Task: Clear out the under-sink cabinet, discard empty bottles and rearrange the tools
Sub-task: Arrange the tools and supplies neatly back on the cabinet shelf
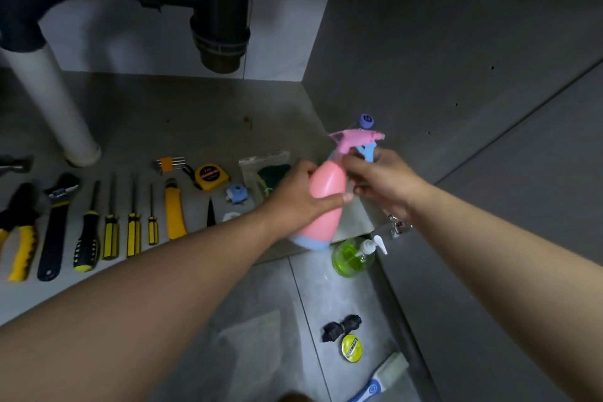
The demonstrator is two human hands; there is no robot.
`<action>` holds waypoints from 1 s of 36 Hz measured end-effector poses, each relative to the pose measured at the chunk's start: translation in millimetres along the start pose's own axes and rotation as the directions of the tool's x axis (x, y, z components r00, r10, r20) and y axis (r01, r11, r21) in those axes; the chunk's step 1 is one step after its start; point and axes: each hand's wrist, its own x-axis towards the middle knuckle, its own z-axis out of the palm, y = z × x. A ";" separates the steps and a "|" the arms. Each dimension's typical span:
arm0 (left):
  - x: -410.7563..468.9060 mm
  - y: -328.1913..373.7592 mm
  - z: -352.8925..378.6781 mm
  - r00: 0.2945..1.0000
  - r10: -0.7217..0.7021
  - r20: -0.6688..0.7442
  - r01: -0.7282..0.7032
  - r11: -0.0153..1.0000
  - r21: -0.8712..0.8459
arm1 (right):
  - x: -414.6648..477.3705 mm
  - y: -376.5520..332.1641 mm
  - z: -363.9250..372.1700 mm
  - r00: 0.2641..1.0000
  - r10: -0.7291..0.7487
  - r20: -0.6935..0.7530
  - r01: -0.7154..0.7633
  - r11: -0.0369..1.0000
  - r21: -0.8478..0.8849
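Note:
A pink spray bottle with a blue base and a pink and blue trigger head is held tilted above the cabinet's front right corner. My left hand grips its body. My right hand holds its neck just under the trigger. Behind the spray head stands a bottle with a blue cap, mostly hidden. On the cabinet floor tools lie in a row: pliers, a wrench, several yellow and black screwdrivers, a yellow knife, hex keys and a tape measure.
A black drain trap and a white pipe hang over the cabinet's left and middle. A clear bag with a green item lies behind my left hand. On the room floor stand a green pump bottle, a black bundle, a yellow round tin and a tube.

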 end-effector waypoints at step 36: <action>8.4 -44.0 -64.7 0.958 0.253 -0.135 -0.194 0.918 0.345 | 101.7 6.0 33.9 0.853 -0.185 -0.488 0.041 0.956 -0.291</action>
